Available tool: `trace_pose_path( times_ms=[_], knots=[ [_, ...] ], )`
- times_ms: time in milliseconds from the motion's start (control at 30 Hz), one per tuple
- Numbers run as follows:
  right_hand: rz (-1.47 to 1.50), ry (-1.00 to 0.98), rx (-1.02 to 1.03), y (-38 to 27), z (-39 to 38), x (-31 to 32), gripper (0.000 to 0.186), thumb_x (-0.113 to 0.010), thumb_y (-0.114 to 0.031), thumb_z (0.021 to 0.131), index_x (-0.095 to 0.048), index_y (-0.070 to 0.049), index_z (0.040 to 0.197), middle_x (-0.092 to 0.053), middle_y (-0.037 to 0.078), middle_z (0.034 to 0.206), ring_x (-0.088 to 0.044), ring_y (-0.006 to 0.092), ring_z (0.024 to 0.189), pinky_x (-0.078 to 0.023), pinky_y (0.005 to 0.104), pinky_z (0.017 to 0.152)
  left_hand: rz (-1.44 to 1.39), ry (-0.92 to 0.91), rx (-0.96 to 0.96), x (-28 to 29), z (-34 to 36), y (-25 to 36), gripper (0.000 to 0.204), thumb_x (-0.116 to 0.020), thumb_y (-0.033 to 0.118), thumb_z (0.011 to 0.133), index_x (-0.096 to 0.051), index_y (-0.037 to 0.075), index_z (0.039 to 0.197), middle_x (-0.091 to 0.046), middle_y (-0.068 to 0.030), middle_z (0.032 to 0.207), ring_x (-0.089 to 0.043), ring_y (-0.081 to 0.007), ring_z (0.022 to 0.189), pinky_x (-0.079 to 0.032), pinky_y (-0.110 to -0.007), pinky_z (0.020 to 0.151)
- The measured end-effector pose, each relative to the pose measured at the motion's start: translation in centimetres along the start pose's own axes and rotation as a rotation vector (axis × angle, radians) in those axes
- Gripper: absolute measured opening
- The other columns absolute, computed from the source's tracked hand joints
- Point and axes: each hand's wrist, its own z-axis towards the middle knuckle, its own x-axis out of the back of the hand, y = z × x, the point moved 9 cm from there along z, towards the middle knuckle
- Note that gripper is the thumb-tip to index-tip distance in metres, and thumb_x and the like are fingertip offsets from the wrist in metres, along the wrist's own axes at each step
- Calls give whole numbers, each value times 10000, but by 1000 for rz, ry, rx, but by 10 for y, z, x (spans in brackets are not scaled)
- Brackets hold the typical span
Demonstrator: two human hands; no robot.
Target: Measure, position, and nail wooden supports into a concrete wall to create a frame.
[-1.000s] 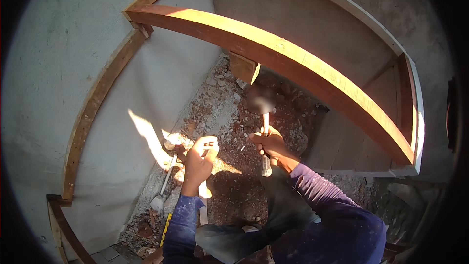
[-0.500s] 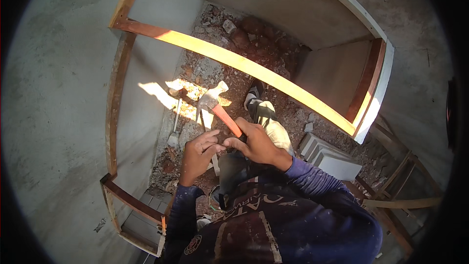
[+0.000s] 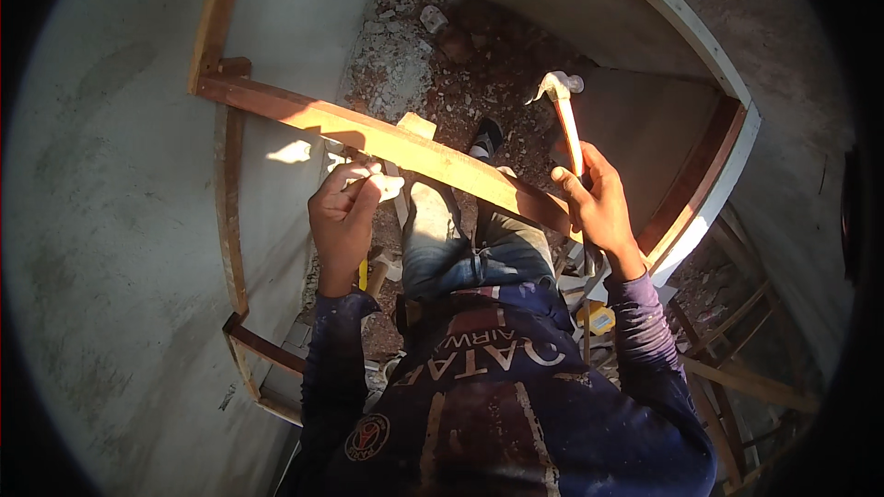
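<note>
My right hand (image 3: 599,207) grips an orange-handled claw hammer (image 3: 566,120), held upright with its metal head raised, at the right end of a long wooden beam (image 3: 460,168). My left hand (image 3: 341,225) is closed in a pinch just below the beam's left-middle part; whatever is between its fingertips is too small to make out. The beam crosses the view from an upper-left corner joint toward the right frame, with a short wooden block (image 3: 416,124) behind it. Below are my jeans, a sneaker (image 3: 486,136) and the front of my dark shirt.
Pale walls (image 3: 120,221) surround me, with a wooden strip (image 3: 230,221) on the left one and a white-edged frame (image 3: 691,28) at top right. Rubble (image 3: 396,37) covers the floor. Loose timber pieces (image 3: 737,387) and a yellow tool (image 3: 597,317) lie at lower right.
The hammer has swung from the middle out to the right and upright in my right hand. My hands have moved apart and up to the beam, the left one rising slightly leftward.
</note>
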Motion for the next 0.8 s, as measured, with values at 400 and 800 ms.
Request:
trace_pose_path(
  times_ms=[400, 800],
  knots=[
    [295, 102, -183, 11, 11, -14, 230, -592, -115, 981, -510, -20, 1174, -526, 0, 693, -408, 40, 402, -306, 200, 341, 615, -813, 253, -101, 155, -61, 98, -647, 33, 890, -676, -11, 972, -690, -68, 825, -658, -111, 724, -521, -262, 618],
    [440, 59, -358, 43, -3, -13, 303, -568, -38, 943, -538, 20, 1239, -571, 10, 748, -466, 52, 454, -348, 223, 403, 785, -961, 329, -117, 168, -111, 129, -662, 46, 871, -695, -1, 986, -718, -50, 868, -664, -109, 823, -526, -273, 752]
  ],
)
